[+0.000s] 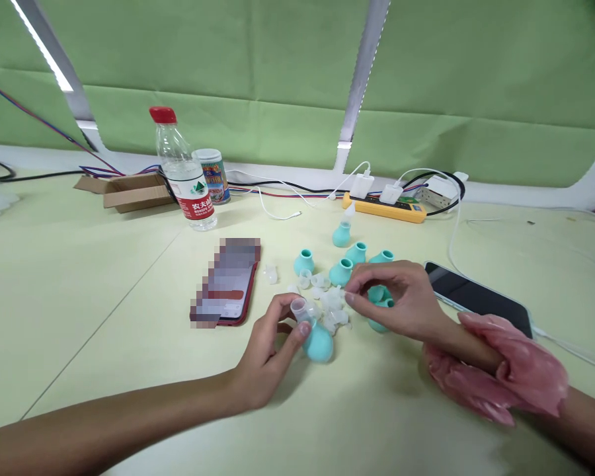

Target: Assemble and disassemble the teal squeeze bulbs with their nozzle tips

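My left hand (pixel 272 344) grips a teal squeeze bulb (pixel 319 344) between thumb and fingers. A clear plastic tube piece (pixel 299 307) sits at its neck, tilted up and left. My right hand (pixel 401 297) is closed in a pinch over the pile of small translucent plastic pieces (pixel 333 301). A small translucent piece appears to be at its fingertips, partly hidden. Several teal bulbs (pixel 341 272) stand behind the pile, some partly covered by my right hand. Farther back stands a teal bulb (pixel 342 235) with a clear tip fitted on top.
A red-cased phone (pixel 228 284) lies to the left, another phone (pixel 480 297) to the right with a cable. At the back are a water bottle (pixel 188 178), a can (pixel 213 175), a cardboard box (pixel 136 192) and a yellow power strip (pixel 384 208). Pink plastic (pixel 500 370) wraps my right forearm.
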The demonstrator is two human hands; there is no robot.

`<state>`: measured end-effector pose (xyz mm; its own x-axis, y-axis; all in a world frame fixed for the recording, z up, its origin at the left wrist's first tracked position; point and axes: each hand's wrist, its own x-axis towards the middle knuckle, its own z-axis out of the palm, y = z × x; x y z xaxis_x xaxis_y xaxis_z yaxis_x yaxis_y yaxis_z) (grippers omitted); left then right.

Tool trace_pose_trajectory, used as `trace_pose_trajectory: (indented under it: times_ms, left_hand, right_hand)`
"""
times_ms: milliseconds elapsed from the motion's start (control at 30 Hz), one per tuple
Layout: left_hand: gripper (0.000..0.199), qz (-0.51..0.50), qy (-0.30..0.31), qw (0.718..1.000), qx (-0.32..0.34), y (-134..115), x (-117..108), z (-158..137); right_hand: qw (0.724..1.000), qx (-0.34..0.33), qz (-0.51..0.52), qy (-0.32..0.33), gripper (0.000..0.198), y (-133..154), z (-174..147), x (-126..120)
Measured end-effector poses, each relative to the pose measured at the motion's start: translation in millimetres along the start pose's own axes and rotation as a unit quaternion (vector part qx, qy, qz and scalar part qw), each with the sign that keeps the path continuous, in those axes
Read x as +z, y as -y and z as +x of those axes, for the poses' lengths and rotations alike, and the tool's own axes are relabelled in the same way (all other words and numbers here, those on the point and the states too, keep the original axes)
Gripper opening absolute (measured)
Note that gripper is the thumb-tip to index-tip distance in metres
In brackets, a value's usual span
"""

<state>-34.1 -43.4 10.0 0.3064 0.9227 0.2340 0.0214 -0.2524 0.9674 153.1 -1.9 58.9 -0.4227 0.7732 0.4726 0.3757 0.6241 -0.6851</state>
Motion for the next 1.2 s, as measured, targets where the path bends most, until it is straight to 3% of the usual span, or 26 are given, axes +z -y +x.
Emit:
trace_pose_trajectory:
  times_ms: [167, 367, 433, 567, 633, 767, 833, 900, 1033, 1100, 1200]
  left_hand:
    - [0.016, 0.040, 0.000, 0.999, 0.019, -0.9, 0.5, 0.7]
    - [0.018, 0.042, -0.002, 0.998, 0.037, -0.4, 2.0, -0.2]
    - [0.018, 0.040, 0.016, 0.998, 0.045, -0.6, 1.4, -1.2]
    - [0.017, 0.098, 0.040, 0.991, 0.084, -1.3, -0.4, -2.8]
    - [0.019, 0.132, 0.053, 0.984, 0.103, -1.3, -0.5, -3.4]
    - [0.032, 0.119, 0.107, 0.979, 0.129, -0.7, 1.2, -3.5]
    - [0.036, 0.118, 0.116, 0.981, 0.105, -1.0, 1.7, -2.3]
    - [0.035, 0.143, 0.121, 0.979, 0.074, -1.9, 1.4, -0.2]
    - [0.015, 0.211, 0.172, 0.955, 0.118, -3.6, -0.4, 3.1]
    - [0.013, 0.228, 0.190, 0.942, 0.157, -3.2, -1.0, 3.0]
    - [0.012, 0.235, 0.190, 0.929, 0.215, -1.2, -1.1, 1.6]
  right_hand:
    - [0.968, -0.104, -0.230, 0.013, 0.010, -18.6, 2.1, -1.9]
    - [0.922, -0.121, -0.358, 0.085, 0.021, -29.9, 1.6, 3.0]
    - [0.931, -0.126, -0.334, 0.081, 0.021, -24.0, 1.1, 2.7]
    - [0.979, -0.098, -0.166, 0.062, 0.014, 1.0, -4.5, 4.7]
    - [0.987, -0.050, -0.111, 0.108, 0.019, 13.4, -9.1, 7.9]
    - [0.966, 0.016, -0.115, 0.232, 0.025, 22.5, -17.4, 17.0]
    - [0.960, 0.002, -0.143, 0.241, 0.024, 19.6, -20.0, 21.3]
    - [0.963, -0.045, -0.176, 0.198, 0.026, 14.9, -22.2, 24.8]
    - [0.960, -0.142, -0.221, 0.100, 0.029, 7.8, -25.7, 29.0]
    - [0.962, -0.148, -0.202, 0.108, 0.029, 7.2, -26.6, 30.1]
    - [0.974, -0.103, -0.118, 0.162, 0.026, 9.8, -26.3, 30.6]
